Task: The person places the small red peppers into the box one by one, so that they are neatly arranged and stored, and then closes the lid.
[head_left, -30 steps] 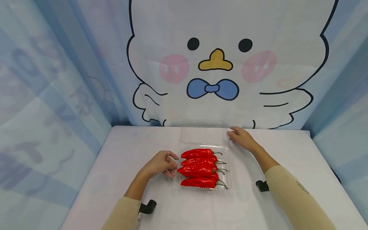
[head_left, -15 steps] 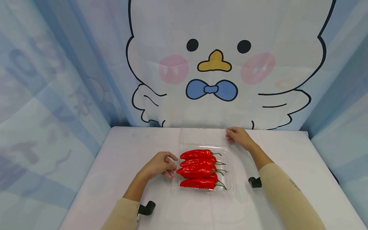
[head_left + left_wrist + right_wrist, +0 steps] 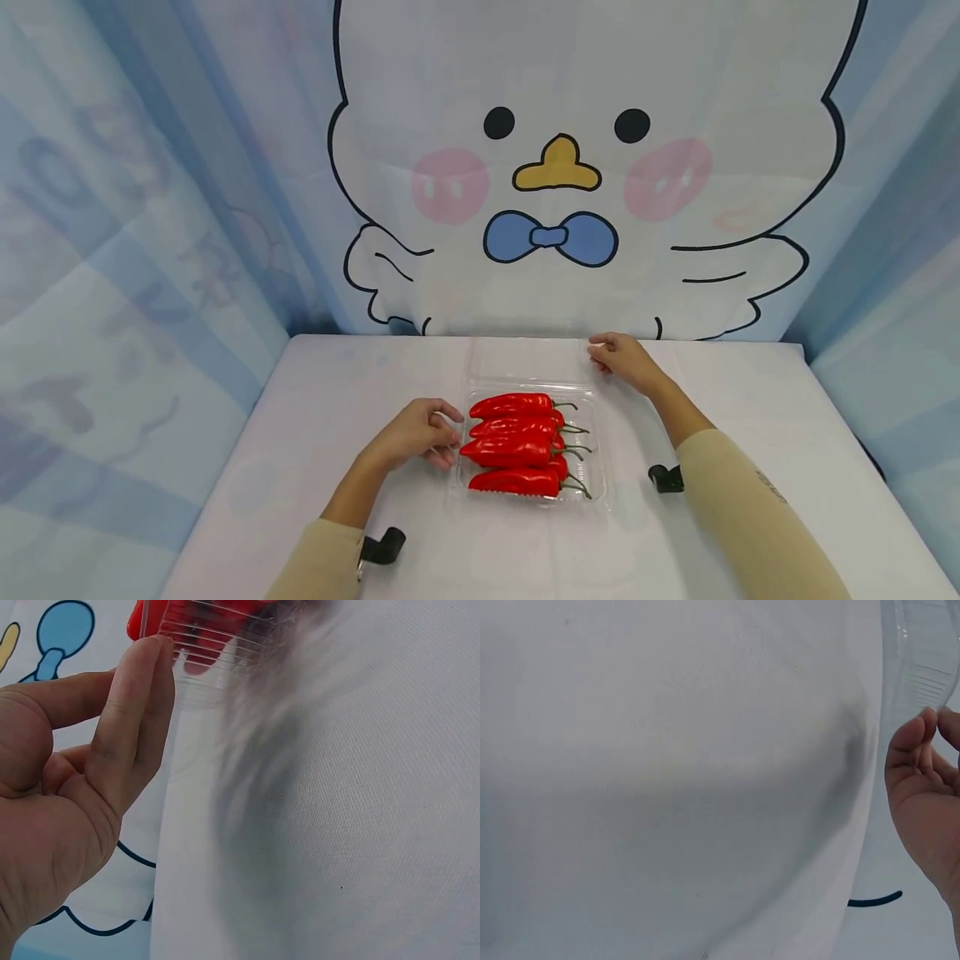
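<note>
Several red peppers [image 3: 510,451] with green stems lie side by side in a clear plastic box [image 3: 602,479] on the white table. Its hinged lid [image 3: 528,360] is folded back toward the rear edge. My right hand [image 3: 626,362] pinches the lid's right corner between thumb and fingers, also visible in the right wrist view with the clear lid [image 3: 930,667]. At the left side of the box is my left hand [image 3: 415,432]; in the left wrist view its extended fingertips [image 3: 154,649] touch the ridged plastic wall, with the thumb apart.
A curtain [image 3: 555,292] with a cartoon bird stands just behind the table's rear edge. Blue side curtains [image 3: 135,333] flank the table. Black wrist cameras [image 3: 384,546] sit below each hand. White tabletop [image 3: 555,558] extends around the box.
My right hand has shifted slightly left onto the lid's corner, and its fingers have come together there. The left hand, box and peppers stay in place; the head view has tilted a little.
</note>
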Demonstrator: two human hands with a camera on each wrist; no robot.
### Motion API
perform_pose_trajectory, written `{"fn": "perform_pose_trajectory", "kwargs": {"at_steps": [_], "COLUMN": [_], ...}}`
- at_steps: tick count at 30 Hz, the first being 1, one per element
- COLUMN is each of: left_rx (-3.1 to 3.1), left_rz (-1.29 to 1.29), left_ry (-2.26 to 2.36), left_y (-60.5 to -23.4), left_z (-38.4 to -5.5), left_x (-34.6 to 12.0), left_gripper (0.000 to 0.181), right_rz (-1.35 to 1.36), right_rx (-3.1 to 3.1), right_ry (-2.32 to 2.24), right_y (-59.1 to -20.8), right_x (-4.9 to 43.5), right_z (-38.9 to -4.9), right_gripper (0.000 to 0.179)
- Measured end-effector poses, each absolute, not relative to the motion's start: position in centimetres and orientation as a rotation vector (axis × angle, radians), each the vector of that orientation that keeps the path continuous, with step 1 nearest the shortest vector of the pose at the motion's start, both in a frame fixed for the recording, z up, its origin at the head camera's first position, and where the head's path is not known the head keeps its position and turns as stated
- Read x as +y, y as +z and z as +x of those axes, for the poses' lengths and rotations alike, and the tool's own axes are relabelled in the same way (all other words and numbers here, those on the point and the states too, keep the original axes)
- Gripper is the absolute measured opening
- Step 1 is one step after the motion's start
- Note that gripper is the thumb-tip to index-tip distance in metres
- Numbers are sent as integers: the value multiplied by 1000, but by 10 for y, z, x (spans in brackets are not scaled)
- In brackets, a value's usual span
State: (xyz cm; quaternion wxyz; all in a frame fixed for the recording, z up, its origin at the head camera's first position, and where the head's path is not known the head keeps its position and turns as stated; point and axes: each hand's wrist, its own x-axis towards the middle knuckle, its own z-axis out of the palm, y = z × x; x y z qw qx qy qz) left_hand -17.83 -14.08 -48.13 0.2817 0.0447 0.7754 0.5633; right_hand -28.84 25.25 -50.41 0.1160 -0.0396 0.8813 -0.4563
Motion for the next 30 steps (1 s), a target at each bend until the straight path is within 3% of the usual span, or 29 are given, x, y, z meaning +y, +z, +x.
{"fn": "perform_pose_trajectory", "kwargs": {"at_steps": [21,30], "left_rx": [2082,2096], "left_rz": [132,129], "left_ry": [1509,1499], "left_y": [-482,-479], "left_z": [-181,-184], "left_x": [-137,-129], "left_gripper": [30,27], "right_rz": [-232,-270], "right_rx": [2643,2726], "right_ry": [-1439,-1379], "right_y": [-475,-458], "right_x": [255,260], "right_z": [-277,-270], "right_gripper": [47,38]}}
